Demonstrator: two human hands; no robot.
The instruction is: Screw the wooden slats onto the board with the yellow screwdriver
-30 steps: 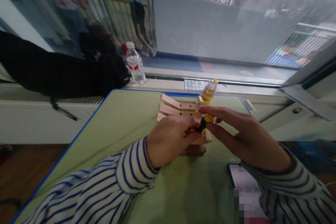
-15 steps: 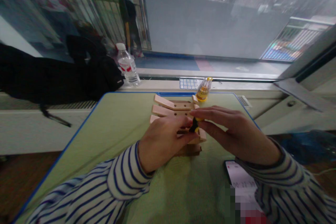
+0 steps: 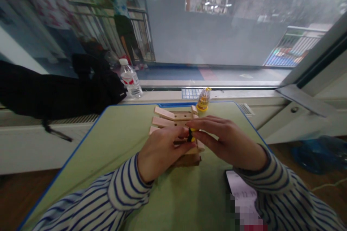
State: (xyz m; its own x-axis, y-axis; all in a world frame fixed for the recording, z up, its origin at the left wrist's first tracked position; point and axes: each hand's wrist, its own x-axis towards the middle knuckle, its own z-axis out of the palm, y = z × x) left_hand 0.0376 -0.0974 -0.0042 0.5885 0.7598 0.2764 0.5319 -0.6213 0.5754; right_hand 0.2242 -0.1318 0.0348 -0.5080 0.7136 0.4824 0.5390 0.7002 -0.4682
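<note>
A wooden piece (image 3: 166, 122) with several angled slats and drilled holes stands on the green table (image 3: 114, 140). Over its near part, my left hand (image 3: 158, 151) is closed, thumb and fingers around a stubby black-and-yellow screwdriver (image 3: 190, 135). From the right, my right hand (image 3: 227, 139) pinches the yellow end of the same tool between thumb and fingers. The tool's tip and the spot beneath it are hidden by my hands. Part of the wooden piece's near side is also covered by my left hand.
A clear container with yellow top and base (image 3: 203, 100) stands just behind the wooden piece. By my right forearm lies a phone (image 3: 241, 182). On the sill are a water bottle (image 3: 130, 81), a blue-gridded sheet (image 3: 189, 94) and a black bag (image 3: 54, 88). Beyond is a window.
The camera view has shifted, so the table and everything on it sit slightly lower and further left. Both hands keep their hold on the screwdriver.
</note>
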